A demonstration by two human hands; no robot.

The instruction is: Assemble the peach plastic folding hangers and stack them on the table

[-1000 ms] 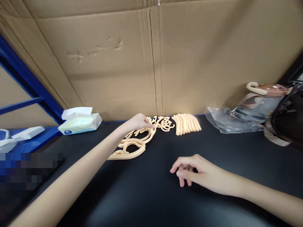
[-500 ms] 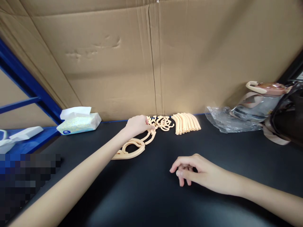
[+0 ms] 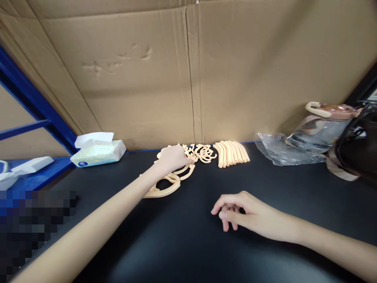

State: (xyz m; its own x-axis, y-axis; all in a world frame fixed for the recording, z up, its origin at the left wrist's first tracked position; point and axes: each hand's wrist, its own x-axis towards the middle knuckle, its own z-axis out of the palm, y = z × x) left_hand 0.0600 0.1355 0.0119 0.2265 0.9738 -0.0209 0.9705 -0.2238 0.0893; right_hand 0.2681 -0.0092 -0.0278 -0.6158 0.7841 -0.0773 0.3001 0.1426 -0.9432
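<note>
My left hand (image 3: 172, 158) reaches to the back of the black table, fingers curled down among small beige plastic pieces. Its fingertips are hidden, so what they grip cannot be made out. Just right of it lies a loose heap of beige hanger hooks (image 3: 205, 153). Beyond these, a row of curved beige hanger arms (image 3: 232, 153) lies side by side. Under and in front of my left wrist are joined beige hanger pieces (image 3: 165, 192), partly covered by the forearm. My right hand (image 3: 235, 212) rests near the front, fingers loosely bent and apart, holding nothing.
A tissue pack (image 3: 98, 152) stands at the back left. At the back right, a clear water bottle (image 3: 316, 131) leans beside a crumpled plastic bag (image 3: 287, 151) and a dark bag (image 3: 361, 145). A cardboard wall (image 3: 141, 90) closes off the back; a blue frame (image 3: 38, 102) stands left.
My left hand has shifted very slightly to the right over the small pieces, its fingers still curled. My right hand has stayed in place.
</note>
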